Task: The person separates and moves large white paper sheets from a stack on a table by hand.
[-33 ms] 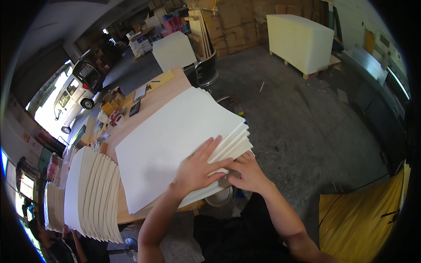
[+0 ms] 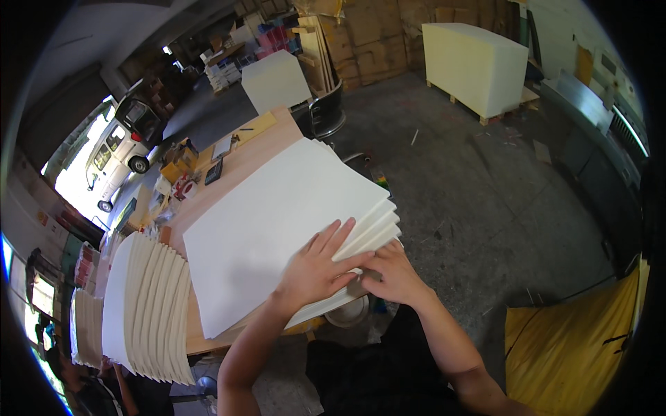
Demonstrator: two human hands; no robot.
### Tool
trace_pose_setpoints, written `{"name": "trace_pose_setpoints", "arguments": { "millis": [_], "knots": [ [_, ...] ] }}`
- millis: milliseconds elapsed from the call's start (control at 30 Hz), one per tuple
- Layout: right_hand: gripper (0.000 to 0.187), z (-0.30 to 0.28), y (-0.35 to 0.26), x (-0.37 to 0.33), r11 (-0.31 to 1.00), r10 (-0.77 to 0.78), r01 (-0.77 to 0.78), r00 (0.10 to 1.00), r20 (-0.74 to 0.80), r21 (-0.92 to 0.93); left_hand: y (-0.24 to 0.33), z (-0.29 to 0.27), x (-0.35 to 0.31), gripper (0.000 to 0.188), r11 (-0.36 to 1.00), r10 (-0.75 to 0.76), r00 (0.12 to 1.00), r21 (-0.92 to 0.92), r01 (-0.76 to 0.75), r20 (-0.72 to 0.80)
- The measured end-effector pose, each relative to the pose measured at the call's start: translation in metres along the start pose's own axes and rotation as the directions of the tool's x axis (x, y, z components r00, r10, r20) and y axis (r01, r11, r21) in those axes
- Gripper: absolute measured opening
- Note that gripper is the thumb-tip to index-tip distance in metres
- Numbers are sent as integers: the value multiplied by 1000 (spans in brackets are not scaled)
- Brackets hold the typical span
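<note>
A thick stack of large white paper sheets (image 2: 257, 229) lies on a wooden table, its right-hand edges fanned into several stepped layers. My left hand (image 2: 320, 267) rests on top near that fanned edge, palm down, fingers spread and open. Against the near right corner of the stack, my right hand (image 2: 392, 274) is closed on the sheets' edges. Its fingertips are partly hidden by the paper, and its thumb points toward my left hand. The two hands nearly touch.
More paper stacks (image 2: 149, 305) stand at the table's left end, with a person (image 2: 83, 381) beyond. A calculator (image 2: 214, 171) and tape rolls (image 2: 184, 187) lie on the table (image 2: 277, 128). Tall pale stacks (image 2: 472, 73) stand on pallets behind. A yellow sheet (image 2: 569, 340) hangs at right.
My left hand has slid slightly to the right over the top sheet. The fanned edges have shifted a little to the right; my right hand stays almost in place.
</note>
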State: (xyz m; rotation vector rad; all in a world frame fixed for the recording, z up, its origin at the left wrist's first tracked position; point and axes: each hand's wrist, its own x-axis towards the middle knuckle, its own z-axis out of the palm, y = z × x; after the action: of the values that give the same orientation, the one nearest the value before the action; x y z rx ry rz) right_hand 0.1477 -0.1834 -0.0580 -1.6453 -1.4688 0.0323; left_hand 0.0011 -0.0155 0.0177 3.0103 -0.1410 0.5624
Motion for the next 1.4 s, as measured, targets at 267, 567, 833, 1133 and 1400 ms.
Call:
{"name": "trace_pose_setpoints", "arguments": {
  "millis": [267,567,833,1133,1400],
  "knots": [
    [24,-6,7,3,989,-18,27,998,-61,145,-10,16,6,62,996,-28,998,88,33,-64],
    [35,-63,18,11,896,383,-349,920,82,-274,0,15,0,62,975,-211,975,62,215,-68],
    [37,-21,8,45,611,597,-400,799,-66,683,-19,-17,17,56,961,-216,974,-158,225,72],
    [36,-27,11,54,220,638,-402,748,181,889,-28,-13,6,39,937,-210,973,-263,229,101],
    [34,-29,6,55,138,630,-385,745,219,913,-18,-18,7,63,962,-191,973,-170,212,133]
  ]
}}
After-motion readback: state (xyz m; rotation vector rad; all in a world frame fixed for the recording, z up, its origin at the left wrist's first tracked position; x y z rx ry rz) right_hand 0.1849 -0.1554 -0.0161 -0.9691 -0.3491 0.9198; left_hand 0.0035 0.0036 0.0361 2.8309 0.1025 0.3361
